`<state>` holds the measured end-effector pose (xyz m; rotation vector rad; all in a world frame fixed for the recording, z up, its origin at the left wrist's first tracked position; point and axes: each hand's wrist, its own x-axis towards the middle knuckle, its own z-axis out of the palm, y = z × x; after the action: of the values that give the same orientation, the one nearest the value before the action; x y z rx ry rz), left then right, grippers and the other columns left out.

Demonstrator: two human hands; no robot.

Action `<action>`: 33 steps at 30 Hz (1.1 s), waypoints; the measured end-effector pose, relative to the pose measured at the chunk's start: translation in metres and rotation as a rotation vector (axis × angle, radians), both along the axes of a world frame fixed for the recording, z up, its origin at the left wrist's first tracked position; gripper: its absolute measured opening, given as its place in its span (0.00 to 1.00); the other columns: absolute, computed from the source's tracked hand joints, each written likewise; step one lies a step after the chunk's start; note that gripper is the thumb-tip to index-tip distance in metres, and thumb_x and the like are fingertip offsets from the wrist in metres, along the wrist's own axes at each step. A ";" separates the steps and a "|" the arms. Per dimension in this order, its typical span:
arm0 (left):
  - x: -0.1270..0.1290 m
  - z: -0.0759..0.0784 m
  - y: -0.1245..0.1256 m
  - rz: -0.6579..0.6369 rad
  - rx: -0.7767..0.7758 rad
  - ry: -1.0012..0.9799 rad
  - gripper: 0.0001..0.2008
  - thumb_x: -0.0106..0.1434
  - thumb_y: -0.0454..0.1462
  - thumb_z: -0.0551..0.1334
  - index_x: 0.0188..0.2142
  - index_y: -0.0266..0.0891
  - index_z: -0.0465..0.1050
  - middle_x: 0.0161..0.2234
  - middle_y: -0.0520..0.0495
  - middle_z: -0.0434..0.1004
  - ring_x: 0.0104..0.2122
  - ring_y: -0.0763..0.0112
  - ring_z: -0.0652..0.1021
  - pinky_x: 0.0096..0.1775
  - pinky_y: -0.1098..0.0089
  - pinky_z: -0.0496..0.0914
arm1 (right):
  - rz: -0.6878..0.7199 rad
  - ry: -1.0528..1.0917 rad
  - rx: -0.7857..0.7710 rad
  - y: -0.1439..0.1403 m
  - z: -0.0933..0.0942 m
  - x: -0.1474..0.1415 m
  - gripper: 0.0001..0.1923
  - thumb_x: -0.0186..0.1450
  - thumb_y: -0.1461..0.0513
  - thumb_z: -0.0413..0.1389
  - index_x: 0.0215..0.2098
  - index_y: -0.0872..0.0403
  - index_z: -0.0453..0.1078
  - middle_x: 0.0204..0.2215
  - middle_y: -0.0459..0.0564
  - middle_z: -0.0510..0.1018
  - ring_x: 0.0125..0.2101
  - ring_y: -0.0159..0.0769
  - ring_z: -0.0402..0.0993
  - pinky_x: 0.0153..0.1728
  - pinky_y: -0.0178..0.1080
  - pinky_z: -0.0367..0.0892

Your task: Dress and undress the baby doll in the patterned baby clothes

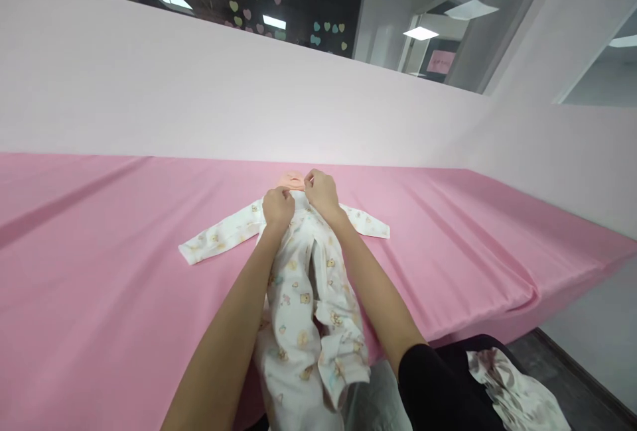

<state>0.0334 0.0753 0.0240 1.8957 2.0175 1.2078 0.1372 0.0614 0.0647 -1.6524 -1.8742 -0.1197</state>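
Note:
A white baby romper [303, 298] printed with small bears lies on the pink-covered table [99, 272], its sleeves spread left and right and its legs hanging over the near edge. A peach doll head [291, 180] shows just beyond the collar. My left hand [277, 208] is closed on the fabric at the left of the neckline. My right hand [321, 193] pinches the collar on the right, next to the doll head. Both hands sit close together at the neck opening.
A pale pink wall [199, 99] rises right behind the table. The table's right end [587, 265] drops off toward a grey floor. A patterned cloth [512, 391] lies on my lap at the lower right.

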 end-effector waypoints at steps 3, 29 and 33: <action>-0.002 0.000 0.000 0.010 -0.064 0.010 0.19 0.60 0.36 0.50 0.46 0.39 0.73 0.45 0.38 0.73 0.44 0.58 0.74 0.45 0.63 0.66 | -0.119 -0.053 -0.121 0.011 -0.020 -0.022 0.13 0.65 0.63 0.44 0.43 0.58 0.67 0.42 0.57 0.73 0.40 0.39 0.72 0.37 0.36 0.65; 0.004 0.001 -0.005 -0.123 0.012 -0.107 0.15 0.57 0.41 0.56 0.39 0.46 0.78 0.35 0.49 0.80 0.36 0.64 0.77 0.38 0.69 0.68 | 0.001 0.032 -0.261 0.012 0.012 0.022 0.11 0.60 0.68 0.48 0.37 0.61 0.70 0.34 0.59 0.77 0.38 0.41 0.73 0.36 0.35 0.65; 0.005 0.002 -0.005 -0.084 0.000 -0.077 0.15 0.56 0.40 0.55 0.39 0.46 0.78 0.37 0.48 0.80 0.39 0.60 0.77 0.38 0.67 0.68 | 0.066 0.088 -0.253 0.021 -0.004 0.007 0.10 0.60 0.64 0.48 0.35 0.56 0.70 0.35 0.54 0.77 0.40 0.39 0.72 0.39 0.34 0.65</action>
<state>0.0385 0.0700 0.0261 1.8824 1.8805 1.2394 0.1446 0.0825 0.0604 -1.7275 -1.9367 0.2235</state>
